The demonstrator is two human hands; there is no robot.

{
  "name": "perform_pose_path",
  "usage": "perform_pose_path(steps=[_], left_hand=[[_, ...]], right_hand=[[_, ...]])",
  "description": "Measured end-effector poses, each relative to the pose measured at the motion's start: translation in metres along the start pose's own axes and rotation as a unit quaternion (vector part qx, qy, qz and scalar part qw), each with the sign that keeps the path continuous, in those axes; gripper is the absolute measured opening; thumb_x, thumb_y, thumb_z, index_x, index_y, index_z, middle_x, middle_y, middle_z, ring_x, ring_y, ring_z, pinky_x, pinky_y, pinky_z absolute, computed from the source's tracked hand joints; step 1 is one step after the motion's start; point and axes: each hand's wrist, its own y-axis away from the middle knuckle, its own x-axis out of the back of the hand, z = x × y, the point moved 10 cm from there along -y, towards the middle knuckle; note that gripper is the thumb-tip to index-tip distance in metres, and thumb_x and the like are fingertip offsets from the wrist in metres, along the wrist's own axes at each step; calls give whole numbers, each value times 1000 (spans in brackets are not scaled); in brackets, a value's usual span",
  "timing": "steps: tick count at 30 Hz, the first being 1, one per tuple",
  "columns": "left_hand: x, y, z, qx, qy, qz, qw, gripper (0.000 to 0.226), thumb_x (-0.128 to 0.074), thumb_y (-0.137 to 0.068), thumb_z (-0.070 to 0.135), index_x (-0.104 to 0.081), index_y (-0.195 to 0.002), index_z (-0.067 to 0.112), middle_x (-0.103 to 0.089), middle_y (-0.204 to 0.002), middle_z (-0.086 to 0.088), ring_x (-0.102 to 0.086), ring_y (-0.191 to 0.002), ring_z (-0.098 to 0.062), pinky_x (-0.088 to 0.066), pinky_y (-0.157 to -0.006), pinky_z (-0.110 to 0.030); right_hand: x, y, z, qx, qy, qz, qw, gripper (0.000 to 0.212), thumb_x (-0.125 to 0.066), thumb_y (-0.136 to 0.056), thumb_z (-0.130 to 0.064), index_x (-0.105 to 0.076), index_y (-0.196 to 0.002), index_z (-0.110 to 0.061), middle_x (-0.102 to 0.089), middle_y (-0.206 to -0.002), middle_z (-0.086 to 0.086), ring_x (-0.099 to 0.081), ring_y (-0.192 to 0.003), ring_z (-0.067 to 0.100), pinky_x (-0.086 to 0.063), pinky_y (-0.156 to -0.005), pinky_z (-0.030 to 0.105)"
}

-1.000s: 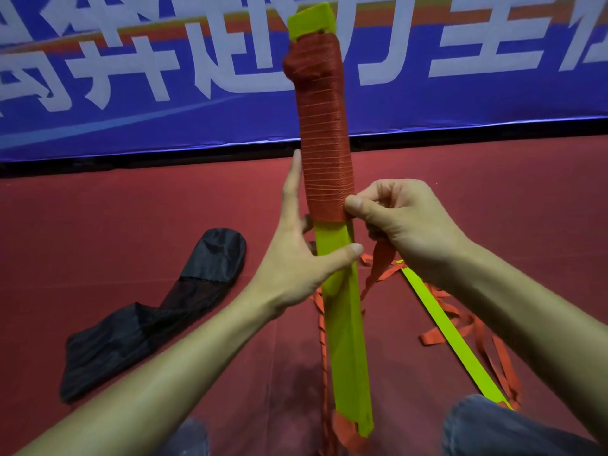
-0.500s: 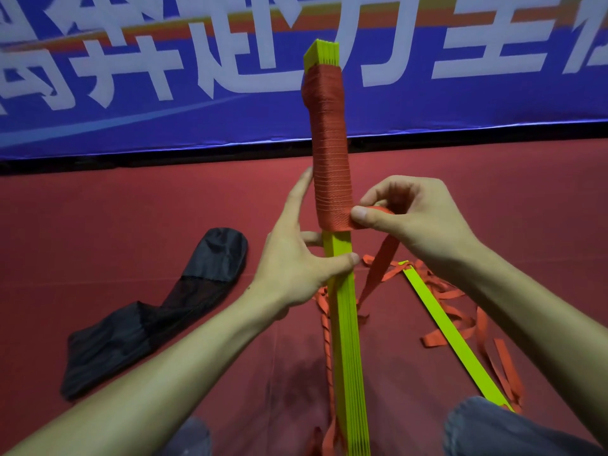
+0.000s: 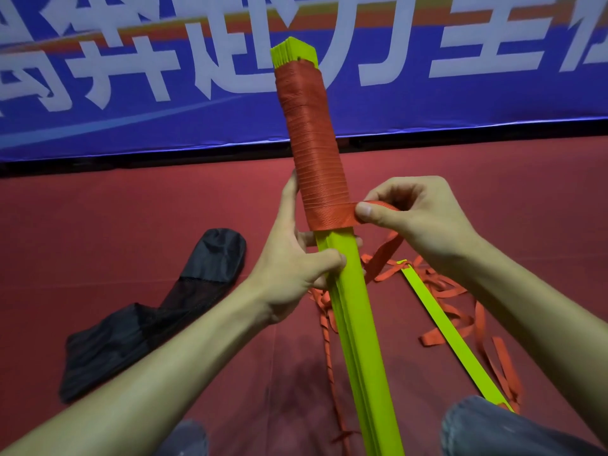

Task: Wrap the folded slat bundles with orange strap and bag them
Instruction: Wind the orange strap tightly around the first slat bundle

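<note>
With left hand [image 3: 289, 268] gripping slat bundle [image 3: 355, 317], right hand [image 3: 424, 225] pinches orange strap [image 3: 339, 220].

Lime yellow-green slat bundle [image 3: 353, 307] below the left hand [image 3: 296, 268]. Above both hands, orange strap [image 3: 312, 143]: red-orange, fine scaly weave, close rings. Below the right hand [image 3: 418, 218], loose slat [image 3: 450, 337], same lime. Left of the left hand, bag [image 3: 158, 311]: black, part mesh. Floor [image 3: 98, 225] dark red. Beyond the hands, banner [image 3: 427, 103]: blue, white characters, orange stripe.
</note>
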Motion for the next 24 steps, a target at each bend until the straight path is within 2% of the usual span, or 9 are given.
perform_pose_path(steps=[3, 8, 11, 14, 16, 17, 19, 22, 24], left_hand=[[-5, -1, -1, 5, 30, -29, 999, 110, -56, -67, -10, -15, -148, 51, -75, -92, -11, -70, -86, -42, -43, -42, -22], [-15, 1, 0, 9, 62, -82, 995, 102, -48, -68, -13, -23, -141, 53, -73, -98, -15, -72, -77, -43, -36, -57, -41], [-16, 2, -1, 13, 65, -100, 993, 100, -43, -65, -14, -25, -139, 51, -71, -95, -9, -72, -70, -42, -32, -40, -18], [-14, 4, -1, 14, 72, -102, 992, 108, -40, -63, -15, -15, -144, 53, -72, -98, -2, -71, -69, -43, -38, -37, -13], [-17, 4, 1, 10, 68, -102, 992, 114, -44, -69, -15, -5, -146, 60, -72, -112, -4, -70, -78, -47, -54, -48, -25], [-17, 3, 4, -4, 52, -90, 995, 114, -48, -72, -14, -4, -145, 62, -70, -118, -6, -68, -85, -48, -61, -61, -38], [-10, 2, 11, -45, -10, -31, 998, 115, -58, -76, -11, -3, -147, 59, -63, -131, -7, -63, -103, -49, -57, -86, -61], [-5, 3, 16, -81, -110, 35, 990, 121, -75, -74, -4, 2, -155, 43, -52, -141, 4, -60, -124, -25, -50, -100, -59], [-1, 2, 12, -79, -132, 61, 986, 125, -81, -71, -8, -2, -156, 38, -58, -130, 8, -66, -112, -15, -55, -95, -54]], right_hand=[[-4, 0, -2, 2, -4, -18, 1000, 17, -73, -68, -29, -72, -77, -14, -72, -69, -7, -65, -68, 2, -51, -68, 16], [-16, 2, 4, -31, -43, -76, 996, 25, -68, -75, -27, -73, -95, -12, -72, -75, -5, -64, -70, 4, -49, -71, 19], [-36, 11, 7, -60, -79, -167, 981, 21, -62, -86, -29, -75, -98, -16, -59, -69, 1, -45, -61, 10, -34, -64, 32], [-41, 14, 7, -82, -112, -163, 977, 19, -59, -85, -25, -71, -90, -11, -64, -68, -4, -51, -58, 7, -38, -60, 23], [-35, 12, 8, -95, -119, -117, 981, 22, -61, -80, -27, -65, -84, -6, -66, -66, -5, -56, -58, 5, -42, -59, 21], [-32, 11, 7, -89, -100, -93, 987, 23, -63, -77, -30, -64, -79, -7, -64, -64, -4, -54, -58, 6, -39, -59, 22], [-25, 9, 3, -74, -61, -53, 994, 21, -68, -77, -29, -62, -73, -9, -60, -58, -6, -49, -53, 1, -38, -55, 18], [-22, 10, -2, -66, -53, -13, 996, 19, -73, -80, -11, -59, -69, -6, -59, -49, -13, -51, -45, -4, -38, -47, 10], [-23, 11, -3, -68, -56, 5, 996, 22, -77, -77, -10, -58, -67, -8, -61, -51, -10, -54, -47, -2, -42, -45, 15]])
